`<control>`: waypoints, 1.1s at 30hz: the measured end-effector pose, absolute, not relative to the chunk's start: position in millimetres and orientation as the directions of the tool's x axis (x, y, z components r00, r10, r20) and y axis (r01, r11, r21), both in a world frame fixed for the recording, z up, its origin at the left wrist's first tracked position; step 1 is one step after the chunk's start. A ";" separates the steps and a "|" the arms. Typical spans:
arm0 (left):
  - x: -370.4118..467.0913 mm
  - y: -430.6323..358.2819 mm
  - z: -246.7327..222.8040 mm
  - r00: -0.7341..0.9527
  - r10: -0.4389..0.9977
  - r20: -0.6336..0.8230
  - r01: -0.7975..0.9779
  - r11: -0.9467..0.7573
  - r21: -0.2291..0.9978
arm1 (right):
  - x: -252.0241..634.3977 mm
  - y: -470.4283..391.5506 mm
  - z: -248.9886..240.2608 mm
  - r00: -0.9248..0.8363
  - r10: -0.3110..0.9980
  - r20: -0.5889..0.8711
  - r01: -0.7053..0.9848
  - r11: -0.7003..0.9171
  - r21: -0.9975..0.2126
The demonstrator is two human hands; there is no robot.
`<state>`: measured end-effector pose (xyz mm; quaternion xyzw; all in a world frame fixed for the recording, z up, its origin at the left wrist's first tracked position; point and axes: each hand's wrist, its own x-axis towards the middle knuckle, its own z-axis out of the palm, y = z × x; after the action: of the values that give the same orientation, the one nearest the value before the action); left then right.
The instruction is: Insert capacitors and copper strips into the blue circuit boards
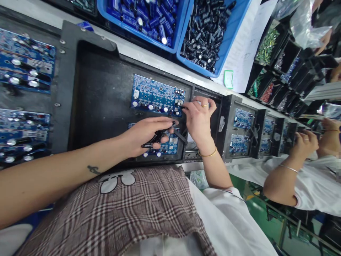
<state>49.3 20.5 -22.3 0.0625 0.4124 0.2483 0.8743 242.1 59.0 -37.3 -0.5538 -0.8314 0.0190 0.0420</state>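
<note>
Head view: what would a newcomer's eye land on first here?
Two bare hands meet over blue circuit boards in a black tray at centre: the left hand grips a bunch of dark capacitors, while the right hand fingers the upper board. Above, two blue bins brim with capacitors.

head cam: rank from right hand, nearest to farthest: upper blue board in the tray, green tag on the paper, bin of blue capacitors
From the right hand:
1. Upper blue board: just to its left in the picture, fingertips at the board's right edge.
2. Green tag: up and to the right, on the white paper.
3. Bin of blue capacitors: farthest, at the top edge.
</note>
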 end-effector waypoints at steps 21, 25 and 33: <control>45.6 6.1 -10.6 0.516 0.514 -0.685 -0.363 0.856 0.369 | 248.1 30.4 -49.9 -0.196 0.967 0.161 0.956 0.225 -0.190; 39.9 -6.0 -2.6 0.517 0.504 -0.692 -0.375 0.860 0.347 | 248.4 31.4 -46.6 -0.214 0.963 0.163 0.955 0.242 -0.172; 37.1 -17.7 -10.1 0.430 0.537 -0.725 -0.482 0.816 0.318 | 239.7 32.1 -46.3 -0.301 0.939 0.167 0.946 0.316 -0.069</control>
<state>37.1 -17.7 -10.1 0.0312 0.4403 0.3016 0.8451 239.7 32.1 -46.3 -0.5846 -0.8062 -0.0211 0.0884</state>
